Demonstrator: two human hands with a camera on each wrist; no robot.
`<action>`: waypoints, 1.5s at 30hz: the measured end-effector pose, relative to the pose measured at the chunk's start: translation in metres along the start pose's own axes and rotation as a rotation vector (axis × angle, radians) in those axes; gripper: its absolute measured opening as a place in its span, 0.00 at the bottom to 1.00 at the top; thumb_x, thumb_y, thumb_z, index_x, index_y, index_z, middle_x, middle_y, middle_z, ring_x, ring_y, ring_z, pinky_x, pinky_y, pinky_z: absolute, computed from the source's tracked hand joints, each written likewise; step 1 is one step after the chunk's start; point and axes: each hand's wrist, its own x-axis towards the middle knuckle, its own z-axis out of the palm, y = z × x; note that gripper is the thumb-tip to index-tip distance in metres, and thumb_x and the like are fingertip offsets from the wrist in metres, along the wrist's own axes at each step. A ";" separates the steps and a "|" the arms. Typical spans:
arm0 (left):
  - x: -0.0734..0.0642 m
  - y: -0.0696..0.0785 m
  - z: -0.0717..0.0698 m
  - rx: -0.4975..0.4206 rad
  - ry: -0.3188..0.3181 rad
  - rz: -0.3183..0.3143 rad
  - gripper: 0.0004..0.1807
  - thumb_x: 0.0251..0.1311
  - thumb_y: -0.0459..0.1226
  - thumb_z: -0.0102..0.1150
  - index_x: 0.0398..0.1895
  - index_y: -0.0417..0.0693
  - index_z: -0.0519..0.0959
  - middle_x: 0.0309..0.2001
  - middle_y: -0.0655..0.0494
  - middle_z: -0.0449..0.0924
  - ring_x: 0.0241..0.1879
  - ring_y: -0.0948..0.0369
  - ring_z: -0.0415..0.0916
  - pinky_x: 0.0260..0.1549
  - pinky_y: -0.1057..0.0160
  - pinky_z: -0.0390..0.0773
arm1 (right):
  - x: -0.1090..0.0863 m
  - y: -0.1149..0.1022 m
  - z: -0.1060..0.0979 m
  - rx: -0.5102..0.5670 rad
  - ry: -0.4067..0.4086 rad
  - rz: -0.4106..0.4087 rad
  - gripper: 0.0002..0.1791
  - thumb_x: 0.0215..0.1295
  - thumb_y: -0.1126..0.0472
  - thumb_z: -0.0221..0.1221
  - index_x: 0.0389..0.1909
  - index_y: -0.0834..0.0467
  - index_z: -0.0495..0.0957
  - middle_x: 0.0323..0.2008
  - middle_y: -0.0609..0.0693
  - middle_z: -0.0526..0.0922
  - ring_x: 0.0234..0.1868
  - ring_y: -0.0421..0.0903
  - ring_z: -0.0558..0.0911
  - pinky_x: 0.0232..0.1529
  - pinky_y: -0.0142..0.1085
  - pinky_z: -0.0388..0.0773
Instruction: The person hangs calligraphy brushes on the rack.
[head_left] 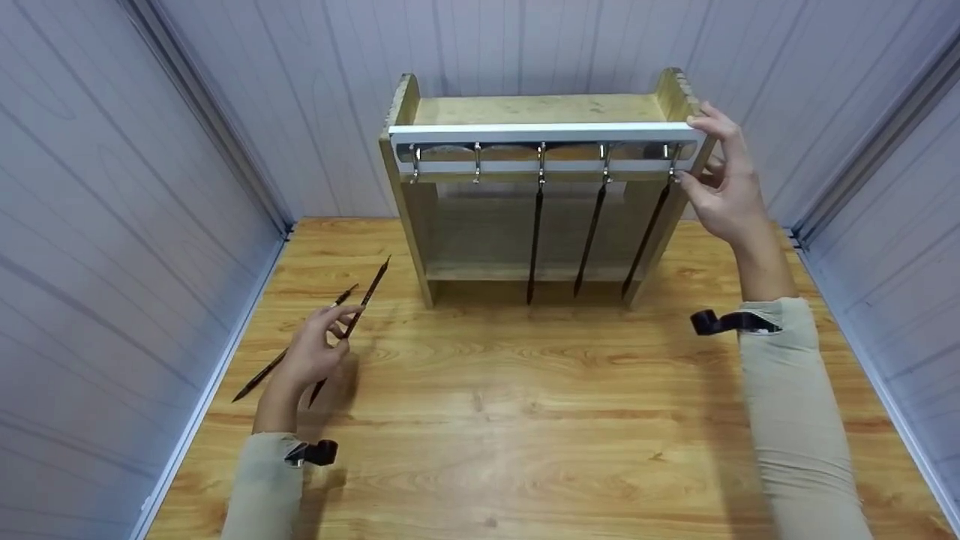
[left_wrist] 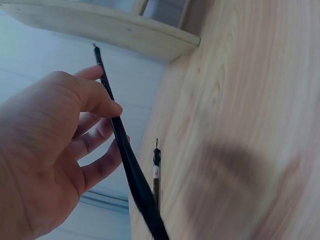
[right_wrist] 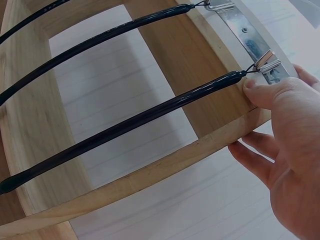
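My left hand (head_left: 311, 351) pinches a dark calligraphy brush (head_left: 375, 283) between thumb and fingers, low over the table at the left. The held brush (left_wrist: 132, 170) slants across the left wrist view, its thin hanging loop end pointing up. Beside it lies a second brush (head_left: 259, 379), partly hidden by the hand. My right hand (head_left: 726, 180) grips the right end of a white rail with metal hooks (head_left: 510, 135), thumb in front by the last hook, other fingers at the top and behind the side panel. Three brushes (head_left: 535, 240) hang by their loops from the middle and right hooks.
The rail runs along the front of a wooden shelf unit (head_left: 411, 225) standing at the back of the wood-grain table (head_left: 487, 450). Pale panelled walls (head_left: 97, 262) enclose the table left, right and behind. The two leftmost hooks (head_left: 477, 161) carry nothing.
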 end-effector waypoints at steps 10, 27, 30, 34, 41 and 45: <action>0.003 0.020 0.006 -0.038 0.055 0.047 0.37 0.64 0.16 0.59 0.76 0.45 0.79 0.58 0.35 0.82 0.51 0.44 0.84 0.32 0.75 0.80 | -0.001 -0.002 -0.001 0.005 0.002 -0.014 0.35 0.73 0.78 0.58 0.79 0.61 0.68 0.90 0.55 0.60 0.69 0.73 0.83 0.52 0.23 0.88; 0.015 0.059 0.018 -0.142 0.154 0.227 0.38 0.59 0.15 0.59 0.76 0.41 0.76 0.51 0.40 0.82 0.48 0.48 0.85 0.29 0.77 0.82 | 0.000 0.000 -0.001 -0.003 -0.004 -0.003 0.35 0.74 0.78 0.58 0.80 0.60 0.67 0.91 0.53 0.59 0.72 0.77 0.80 0.53 0.22 0.87; 0.018 0.066 0.021 -0.166 0.173 0.255 0.38 0.59 0.14 0.60 0.75 0.40 0.75 0.51 0.40 0.82 0.48 0.48 0.85 0.29 0.77 0.83 | 0.001 0.000 -0.001 0.004 -0.005 -0.001 0.35 0.74 0.78 0.58 0.80 0.60 0.66 0.91 0.54 0.58 0.72 0.77 0.80 0.54 0.23 0.87; 0.023 0.074 0.027 -0.229 0.187 0.289 0.38 0.60 0.14 0.60 0.75 0.39 0.73 0.51 0.40 0.82 0.48 0.50 0.85 0.28 0.76 0.83 | 0.001 -0.001 -0.001 0.005 -0.011 -0.008 0.34 0.75 0.77 0.57 0.80 0.61 0.66 0.91 0.54 0.58 0.72 0.77 0.80 0.54 0.24 0.87; 0.033 0.089 0.037 -0.336 0.192 0.358 0.38 0.59 0.15 0.61 0.75 0.38 0.70 0.50 0.39 0.81 0.47 0.60 0.84 0.29 0.75 0.88 | 0.000 -0.003 -0.001 -0.001 -0.005 -0.013 0.35 0.74 0.79 0.57 0.80 0.61 0.67 0.91 0.55 0.59 0.74 0.72 0.79 0.54 0.25 0.87; 0.038 0.101 0.040 -0.375 0.181 0.387 0.38 0.59 0.15 0.61 0.75 0.36 0.69 0.49 0.38 0.81 0.46 0.59 0.84 0.30 0.74 0.89 | 0.000 -0.002 0.000 0.004 -0.008 -0.008 0.35 0.74 0.79 0.56 0.80 0.61 0.66 0.91 0.55 0.58 0.75 0.74 0.78 0.56 0.25 0.87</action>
